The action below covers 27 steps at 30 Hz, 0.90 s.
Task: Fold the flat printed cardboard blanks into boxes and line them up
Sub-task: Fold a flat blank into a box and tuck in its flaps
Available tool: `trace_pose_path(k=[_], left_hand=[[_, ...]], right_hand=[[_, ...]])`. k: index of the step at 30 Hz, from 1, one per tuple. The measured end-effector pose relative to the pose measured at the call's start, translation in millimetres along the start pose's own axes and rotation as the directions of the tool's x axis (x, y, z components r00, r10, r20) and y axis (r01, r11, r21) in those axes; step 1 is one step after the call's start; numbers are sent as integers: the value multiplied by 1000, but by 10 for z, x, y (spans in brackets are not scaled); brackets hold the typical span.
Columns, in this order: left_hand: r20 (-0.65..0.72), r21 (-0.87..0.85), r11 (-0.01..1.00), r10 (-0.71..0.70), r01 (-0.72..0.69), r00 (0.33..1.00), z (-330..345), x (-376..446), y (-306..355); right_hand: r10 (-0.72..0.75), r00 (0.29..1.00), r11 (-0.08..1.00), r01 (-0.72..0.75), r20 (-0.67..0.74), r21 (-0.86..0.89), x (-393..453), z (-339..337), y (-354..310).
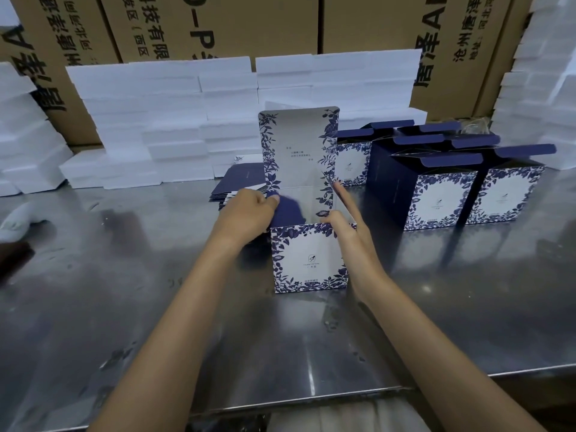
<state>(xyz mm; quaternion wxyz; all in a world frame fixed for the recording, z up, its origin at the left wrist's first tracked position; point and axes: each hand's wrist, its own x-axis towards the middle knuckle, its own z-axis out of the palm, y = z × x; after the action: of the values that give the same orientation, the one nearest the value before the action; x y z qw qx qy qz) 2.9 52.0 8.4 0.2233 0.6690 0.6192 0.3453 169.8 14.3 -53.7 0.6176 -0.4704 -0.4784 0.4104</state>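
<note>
A blue-and-white floral printed box (310,260) stands on the steel table (124,291) in the middle, its tall lid flap (296,145) upright. My left hand (249,213) pinches the dark blue side flap at the box's left top edge. My right hand (346,219) rests against the right top edge, thumb on the front rim and fingers stretched straight along the right side flap. Several folded boxes (442,194) with open dark blue flaps stand in rows at the right. A stack of flat dark blue blanks (240,182) lies behind my left hand.
White foam blocks (162,120) are piled along the back and at both sides. Big brown cartons (218,23) form a wall behind them. A pale object (18,219) lies at the table's far left. The table's front edge (311,397) runs close below my forearms.
</note>
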Motion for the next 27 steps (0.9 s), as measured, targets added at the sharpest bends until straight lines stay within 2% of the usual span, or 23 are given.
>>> trace_pose_path(k=[6, 10, 19, 25, 27], left_hand=[[20, -119, 993, -26, 28, 999, 31, 76, -58], [2, -88, 995, -42, 42, 999, 33, 151, -38], [-12, -130, 990, -51, 49, 999, 38, 261, -71], [-6, -139, 989, -51, 49, 999, 70, 335, -95], [-70, -147, 988, -49, 39, 996, 74, 324, -75]], right_hand=[[-11, 1000, 1000, 11, 1, -23, 20, -18, 16], [-16, 1000, 1000, 16, 4, -20, 11, -14, 29], [-48, 999, 999, 48, 11, -1, -16, -4, -1], [-62, 997, 997, 64, 36, -48, -21, 6, -31], [-70, 997, 996, 72, 44, -44, -17, -10, -29]])
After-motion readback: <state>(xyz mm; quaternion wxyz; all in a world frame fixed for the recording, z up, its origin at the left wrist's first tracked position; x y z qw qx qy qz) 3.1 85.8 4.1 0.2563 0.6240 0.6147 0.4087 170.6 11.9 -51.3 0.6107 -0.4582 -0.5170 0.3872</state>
